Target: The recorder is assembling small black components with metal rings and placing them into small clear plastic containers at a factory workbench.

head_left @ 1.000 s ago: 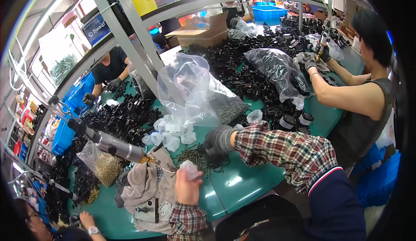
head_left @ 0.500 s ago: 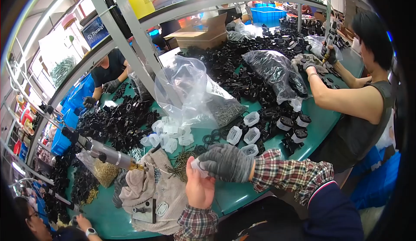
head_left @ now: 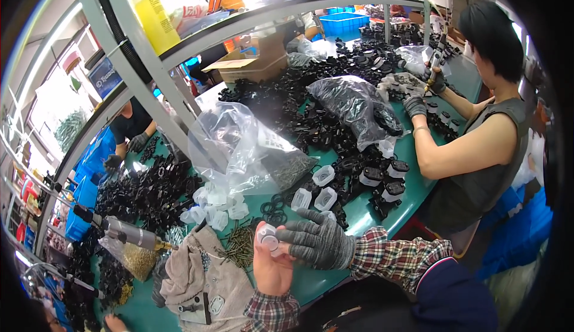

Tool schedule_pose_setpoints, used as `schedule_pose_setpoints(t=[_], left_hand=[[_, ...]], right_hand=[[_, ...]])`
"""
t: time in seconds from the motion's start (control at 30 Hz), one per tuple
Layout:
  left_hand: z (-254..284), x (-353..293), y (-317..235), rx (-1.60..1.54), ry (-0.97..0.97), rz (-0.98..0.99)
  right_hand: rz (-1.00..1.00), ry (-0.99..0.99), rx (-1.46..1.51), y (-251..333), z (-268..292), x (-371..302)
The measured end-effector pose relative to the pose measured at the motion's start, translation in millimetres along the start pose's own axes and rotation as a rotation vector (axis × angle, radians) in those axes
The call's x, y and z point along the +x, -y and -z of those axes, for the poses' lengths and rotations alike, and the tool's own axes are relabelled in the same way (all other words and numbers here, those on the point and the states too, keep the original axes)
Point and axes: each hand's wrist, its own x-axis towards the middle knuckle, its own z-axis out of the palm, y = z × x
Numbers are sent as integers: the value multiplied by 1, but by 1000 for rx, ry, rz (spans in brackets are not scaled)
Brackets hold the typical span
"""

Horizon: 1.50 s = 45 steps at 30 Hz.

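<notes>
Far left, a power driver (head_left: 128, 231) hangs over the green bench (head_left: 308, 285). Next, crumpled beige cloth (head_left: 184, 265), bearing a metal fixture (head_left: 202, 309); loose screws (head_left: 240, 243) pile by its right side. My bare left hand (head_left: 272, 272) comes next, palm up, fingers clamped on a small translucent cup (head_left: 267, 234), above the bench. My gloved right hand (head_left: 320, 240) lies alongside, fingers extended and apart, tips by the cup; contact, cannot tell. Farther right, black-topped cups (head_left: 394, 187).
</notes>
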Motion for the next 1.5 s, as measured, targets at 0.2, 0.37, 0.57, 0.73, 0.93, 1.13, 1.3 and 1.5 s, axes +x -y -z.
schedule_pose_setpoints(t=[0.2,0.37,0.57,0.73,0.93,1.13,1.3,1.5], left_hand=[[-28,16,17,144,-106,3],[-54,27,28,123,-47,127],[-106,54,70,-22,104,320],[-152,106,87,331,121,588],[-126,267,116,1971,777,78],[-81,373,177,2188,1041,-700],[-84,395,195,2145,1063,-698],[-82,390,192,2210,1215,-556]], right_hand=[[-139,13,181,-19,30,-5],[-584,58,511,-34,52,-15],[-901,-54,1415,-57,102,-36],[-885,-245,1419,-92,127,-71],[-1009,-859,1323,-137,137,-89],[-1102,-900,1373,-161,144,-107],[-1103,-869,1496,-176,147,-119],[-1151,-838,1533,-183,141,-118]])
